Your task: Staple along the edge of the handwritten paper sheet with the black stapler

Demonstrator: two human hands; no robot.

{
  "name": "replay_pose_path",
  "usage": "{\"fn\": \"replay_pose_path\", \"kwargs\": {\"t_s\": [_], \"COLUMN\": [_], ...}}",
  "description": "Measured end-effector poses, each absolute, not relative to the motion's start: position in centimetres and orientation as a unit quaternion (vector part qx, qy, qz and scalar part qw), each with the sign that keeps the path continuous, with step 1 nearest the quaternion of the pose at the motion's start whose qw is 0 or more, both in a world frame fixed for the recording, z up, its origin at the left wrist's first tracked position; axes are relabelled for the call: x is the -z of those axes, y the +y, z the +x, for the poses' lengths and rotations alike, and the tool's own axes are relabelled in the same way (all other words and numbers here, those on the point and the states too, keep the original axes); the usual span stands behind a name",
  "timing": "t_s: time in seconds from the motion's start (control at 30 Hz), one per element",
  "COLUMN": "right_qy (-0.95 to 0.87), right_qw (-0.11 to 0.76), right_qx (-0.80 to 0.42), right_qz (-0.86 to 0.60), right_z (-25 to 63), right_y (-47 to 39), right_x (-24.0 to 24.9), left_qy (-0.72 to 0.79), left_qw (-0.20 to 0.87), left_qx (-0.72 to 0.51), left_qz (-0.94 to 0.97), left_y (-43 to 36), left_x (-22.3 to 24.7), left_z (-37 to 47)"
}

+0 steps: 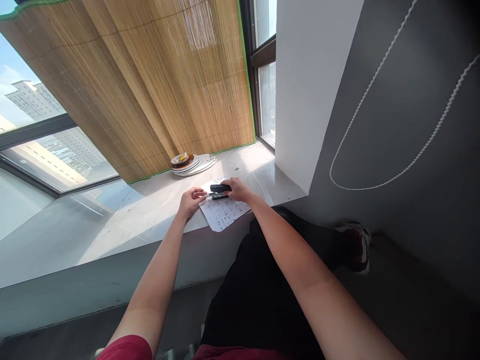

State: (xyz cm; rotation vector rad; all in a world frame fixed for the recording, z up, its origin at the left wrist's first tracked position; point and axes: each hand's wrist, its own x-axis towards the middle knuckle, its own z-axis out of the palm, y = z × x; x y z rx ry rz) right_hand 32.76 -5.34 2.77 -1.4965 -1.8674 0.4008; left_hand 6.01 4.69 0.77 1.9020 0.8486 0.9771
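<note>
A black stapler [219, 188] is held over the window sill, its upper and lower arms apart and a thin metallic part between them. My right hand [239, 190] is closed around its right end. My left hand [191, 201] is at its left end, thumb and fingers pinched together by the metallic part. Whatever small thing those fingers grip is too small to make out. Beneath the stapler lies a white sheet of paper [224, 218] with dark handwriting, its near edge reaching past the sill's front edge.
A stack of plates [186, 165] stands at the back of the sill [157, 210], by a hanging bamboo blind [150, 85]. A beaded cord [360, 188] loops down along the right wall. My legs [258, 295] are below the sill.
</note>
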Motion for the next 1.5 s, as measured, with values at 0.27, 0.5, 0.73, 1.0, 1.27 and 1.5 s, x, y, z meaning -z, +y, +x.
{"fn": "replay_pose_path", "kwargs": {"t_s": [0.27,0.5,0.73,1.0,1.27,1.5], "right_qy": [-0.704,-0.753,-0.796,-0.690,-0.515,-0.519], "right_qw": [0.438,0.442,0.387,0.512,0.449,0.397], "right_qx": [-0.230,-0.286,-0.270,-0.197,-0.082,-0.106], "right_qz": [-0.510,-0.395,-0.379,-0.473,-0.726,-0.749], "right_z": [34.3,33.5,32.7,34.2,39.2,40.3], "right_y": [-5.4,-5.6,-5.4,-4.8,-5.1,-4.5], "right_x": [-2.9,-3.4,-2.7,-3.0,-1.9,-0.9], "left_qy": [0.315,0.300,0.284,0.297,0.281,0.250], "left_qw": [0.421,0.354,0.346,0.288,0.276,0.247], "left_qx": [-0.394,-0.377,-0.323,-0.400,-0.270,-0.232], "left_qz": [0.754,0.802,0.834,0.818,0.879,0.907], "left_y": [3.6,3.2,3.0,3.3,4.2,4.7], "left_x": [-1.7,-2.1,-2.0,-1.6,-0.2,-1.9], "left_z": [6.1,6.7,6.7,7.0,7.4,7.6]}}
